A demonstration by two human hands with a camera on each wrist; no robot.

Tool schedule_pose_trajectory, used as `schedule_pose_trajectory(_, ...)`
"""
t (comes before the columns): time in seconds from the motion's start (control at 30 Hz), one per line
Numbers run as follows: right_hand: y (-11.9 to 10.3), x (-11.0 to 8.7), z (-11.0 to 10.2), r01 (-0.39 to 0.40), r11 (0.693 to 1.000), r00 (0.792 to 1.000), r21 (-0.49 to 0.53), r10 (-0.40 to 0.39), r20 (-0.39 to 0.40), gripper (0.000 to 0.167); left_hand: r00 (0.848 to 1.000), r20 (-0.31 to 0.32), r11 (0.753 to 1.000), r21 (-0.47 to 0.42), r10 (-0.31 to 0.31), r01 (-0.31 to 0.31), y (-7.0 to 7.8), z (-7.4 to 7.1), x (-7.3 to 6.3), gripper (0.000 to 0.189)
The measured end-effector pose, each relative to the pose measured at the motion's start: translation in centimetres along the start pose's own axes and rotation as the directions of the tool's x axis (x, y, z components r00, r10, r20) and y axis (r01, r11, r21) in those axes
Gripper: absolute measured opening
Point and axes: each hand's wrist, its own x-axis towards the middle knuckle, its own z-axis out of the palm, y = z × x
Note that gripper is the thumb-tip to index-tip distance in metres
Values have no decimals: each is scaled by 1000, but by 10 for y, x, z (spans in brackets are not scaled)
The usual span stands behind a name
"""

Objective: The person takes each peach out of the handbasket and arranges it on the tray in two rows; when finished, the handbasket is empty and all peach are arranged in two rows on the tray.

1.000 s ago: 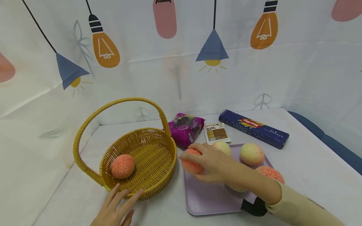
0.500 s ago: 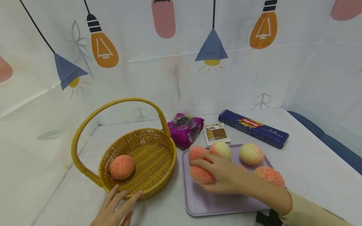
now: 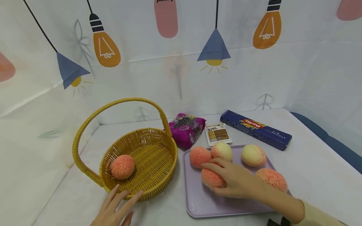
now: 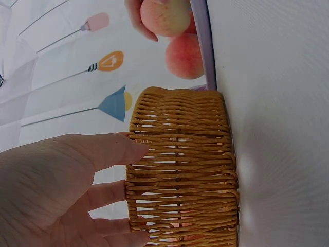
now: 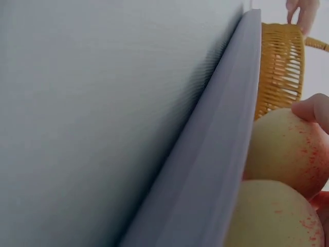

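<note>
My right hand (image 3: 236, 180) grips a reddish-orange peach (image 3: 211, 178) low over the lilac tray (image 3: 203, 204), thumb against its paler side in the right wrist view. Other speckled peaches sit around it: an orange one (image 3: 200, 156) and a cream one (image 3: 222, 151) behind, another cream one (image 3: 253, 155) at back right and an orange one (image 3: 272, 179) beside my forearm. On the left, my left hand (image 3: 113, 210) holds the near rim of the wicker basket (image 3: 161, 183), thumb (image 4: 134, 149) outside and fingers reaching over. One orange peach (image 3: 123, 167) lies inside that basket.
Behind the basket and tray lie a purple packet (image 3: 186, 130), a small brown-and-white sachet (image 3: 217, 134) and a blue spaghetti box (image 3: 255, 129). The basket's tall handle (image 3: 130, 99) arches above it. A patterned white cloth (image 3: 147, 75) hangs behind the table.
My right hand has moved right and nearer with its peach, away from the tray's back left corner, where another orange peach is now uncovered. My left hand stays at the basket rim.
</note>
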Motion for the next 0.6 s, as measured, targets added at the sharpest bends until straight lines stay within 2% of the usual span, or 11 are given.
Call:
schedule_pose_trajectory(0.2, 1, -9, -4, -35, 999, 999, -39, 36, 21, 53, 1000, -17, 1000, 4, -2, 2, 1, 2, 0, 46)
schedule_pose_trajectory(0.6, 2, -11, -7, -75, 995, 997, -61, 77, 31, 46, 1000, -26, 1000, 14, 5, -4, 0, 2, 0, 48)
